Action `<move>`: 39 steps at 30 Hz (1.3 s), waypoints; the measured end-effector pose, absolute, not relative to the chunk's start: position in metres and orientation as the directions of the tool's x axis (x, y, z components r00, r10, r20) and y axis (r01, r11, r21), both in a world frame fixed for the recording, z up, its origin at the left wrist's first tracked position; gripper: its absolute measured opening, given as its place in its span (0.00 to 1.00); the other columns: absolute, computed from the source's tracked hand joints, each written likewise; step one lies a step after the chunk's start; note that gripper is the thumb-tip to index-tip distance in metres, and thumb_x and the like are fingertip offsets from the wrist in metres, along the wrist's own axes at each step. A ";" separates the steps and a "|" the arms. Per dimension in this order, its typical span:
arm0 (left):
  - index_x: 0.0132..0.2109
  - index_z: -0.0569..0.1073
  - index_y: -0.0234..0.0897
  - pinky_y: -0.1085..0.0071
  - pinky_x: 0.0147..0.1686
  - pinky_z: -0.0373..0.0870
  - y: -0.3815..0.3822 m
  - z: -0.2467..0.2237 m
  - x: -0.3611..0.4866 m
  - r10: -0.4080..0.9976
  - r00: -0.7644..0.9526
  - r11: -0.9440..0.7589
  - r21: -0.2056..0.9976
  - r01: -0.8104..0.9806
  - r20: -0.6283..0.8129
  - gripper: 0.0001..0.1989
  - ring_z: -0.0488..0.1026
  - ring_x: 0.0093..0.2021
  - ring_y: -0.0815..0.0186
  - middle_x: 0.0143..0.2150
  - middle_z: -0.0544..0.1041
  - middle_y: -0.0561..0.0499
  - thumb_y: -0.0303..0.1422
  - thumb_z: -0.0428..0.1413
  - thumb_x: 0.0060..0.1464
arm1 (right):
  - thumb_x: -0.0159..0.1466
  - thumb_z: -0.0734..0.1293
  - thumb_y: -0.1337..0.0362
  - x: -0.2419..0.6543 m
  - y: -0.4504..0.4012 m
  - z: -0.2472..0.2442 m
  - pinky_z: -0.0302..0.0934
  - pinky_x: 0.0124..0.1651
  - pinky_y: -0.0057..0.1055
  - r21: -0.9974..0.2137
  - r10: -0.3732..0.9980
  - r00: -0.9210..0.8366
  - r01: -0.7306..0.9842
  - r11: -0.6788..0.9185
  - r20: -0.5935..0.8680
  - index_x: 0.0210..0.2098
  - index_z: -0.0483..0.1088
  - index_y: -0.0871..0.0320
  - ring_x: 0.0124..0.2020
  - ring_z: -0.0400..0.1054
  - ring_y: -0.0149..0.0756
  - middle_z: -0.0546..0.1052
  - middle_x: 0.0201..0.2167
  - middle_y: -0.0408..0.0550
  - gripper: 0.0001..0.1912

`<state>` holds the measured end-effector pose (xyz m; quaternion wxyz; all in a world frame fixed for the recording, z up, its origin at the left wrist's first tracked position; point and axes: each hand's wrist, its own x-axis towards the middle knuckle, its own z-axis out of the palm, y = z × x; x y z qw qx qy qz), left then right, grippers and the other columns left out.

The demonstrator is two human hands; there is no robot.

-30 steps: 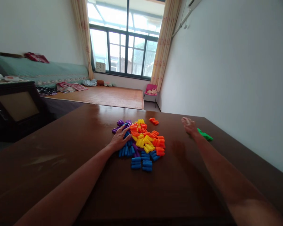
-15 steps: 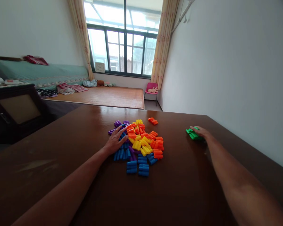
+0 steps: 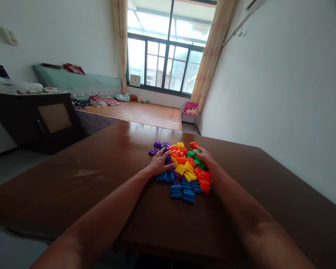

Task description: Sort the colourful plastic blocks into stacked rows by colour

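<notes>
So you've got both hands at a heap of colourful plastic pieces on the brown counter (image 3: 72,179). Your left hand (image 3: 158,163) is open with the fingers spread, palm down at the left side of the heap, right by the purple pieces (image 3: 154,152) and the blue pieces (image 3: 165,176). Doesn't look like it's got hold of anything.

Your right hand (image 3: 206,157) is on the other side, fingers partly bent over the green pieces (image 3: 200,163) and touching them. Can't tell how firmly you've got them, or whether they're gripped at all, since the fingertips blend into the pile from here.

The green pieces sit at the right of the heap, beside the orange pieces (image 3: 182,151). More orange ones are nearer you, just below your right wrist. The yellow pieces (image 3: 180,169) are mostly around the middle, with a few at the far edge, and some more blue ones lie along the side closest to you. There's also a small orange cluster (image 3: 194,145) beyond your right hand.

Past the counter you've got a bed (image 3: 151,116), a pink chair (image 3: 190,107) and a clock (image 3: 135,80) by the window.
</notes>
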<state>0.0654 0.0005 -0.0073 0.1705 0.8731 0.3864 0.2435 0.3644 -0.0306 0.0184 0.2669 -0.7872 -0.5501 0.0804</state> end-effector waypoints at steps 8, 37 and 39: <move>0.67 0.55 0.43 0.49 0.65 0.48 0.000 -0.009 0.067 0.783 0.556 -0.607 0.533 0.589 0.279 0.43 0.46 0.69 0.46 0.71 0.50 0.41 0.56 0.56 0.50 | 0.56 0.66 0.41 0.269 -0.004 0.050 0.68 0.43 0.34 -0.790 0.989 0.124 0.613 -0.016 0.076 0.49 0.74 0.56 0.38 0.73 0.40 0.79 0.38 0.50 0.30; 0.57 0.71 0.38 0.57 0.65 0.55 0.016 -0.009 0.063 0.784 0.444 -0.615 0.643 0.457 0.434 0.22 0.62 0.64 0.61 0.60 0.71 0.47 0.40 0.40 0.65 | 0.57 0.70 0.52 0.263 -0.083 0.007 0.52 0.63 0.51 -0.353 0.900 -0.139 0.886 0.299 0.414 0.56 0.69 0.50 0.62 0.57 0.49 0.65 0.61 0.52 0.28; 0.55 0.72 0.38 0.57 0.65 0.55 0.017 -0.010 0.063 0.785 0.440 -0.614 0.646 0.455 0.436 0.21 0.62 0.64 0.61 0.59 0.72 0.47 0.40 0.41 0.65 | 0.58 0.69 0.57 0.256 -0.057 0.008 0.57 0.60 0.49 -0.453 0.904 -0.075 0.846 0.281 0.421 0.52 0.71 0.53 0.57 0.64 0.47 0.71 0.55 0.53 0.22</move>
